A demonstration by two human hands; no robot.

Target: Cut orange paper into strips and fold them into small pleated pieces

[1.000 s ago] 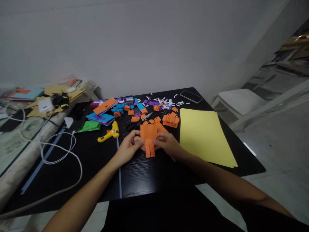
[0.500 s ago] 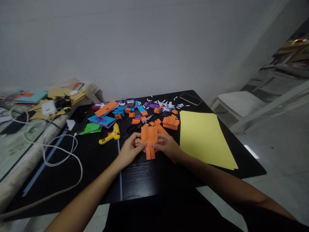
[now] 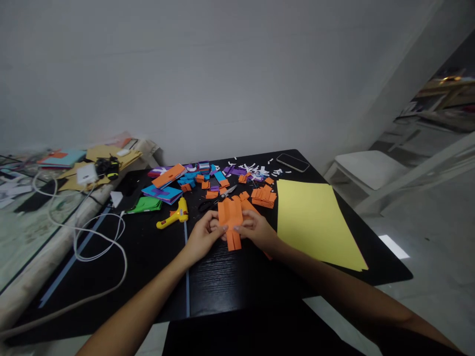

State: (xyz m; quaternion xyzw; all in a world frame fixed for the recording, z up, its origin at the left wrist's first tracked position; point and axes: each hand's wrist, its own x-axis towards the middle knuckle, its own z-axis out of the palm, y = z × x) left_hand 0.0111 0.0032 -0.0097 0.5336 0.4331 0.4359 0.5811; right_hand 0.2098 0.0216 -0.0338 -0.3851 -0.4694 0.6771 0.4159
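Observation:
Between my two hands is a folded piece of orange paper (image 3: 230,212), wide at the top with a narrower, slit tab at the bottom. My left hand (image 3: 205,234) pinches its left edge, thumb on the front near the tab. On the other side my right hand (image 3: 259,231) grips the right edge, its thumb also on the front. Behind and under my right hand lies another orange sheet (image 3: 251,209), partly covered. Black-handled scissors (image 3: 218,199) rest just beyond the held paper, blades pointing up and right.
A yellow glue gun (image 3: 174,214) lies left of my hands. Stacked orange pieces (image 3: 263,197), white scraps (image 3: 256,171) and a phone (image 3: 293,162) are farther back. Yellow sheets (image 3: 315,225) cover the right side. A white cable (image 3: 122,262) loops across the left of the black table (image 3: 148,257).
The whole view has shifted slightly, so the table sits a little lower and to the right. Both hands keep their hold on the orange paper, with little other movement.

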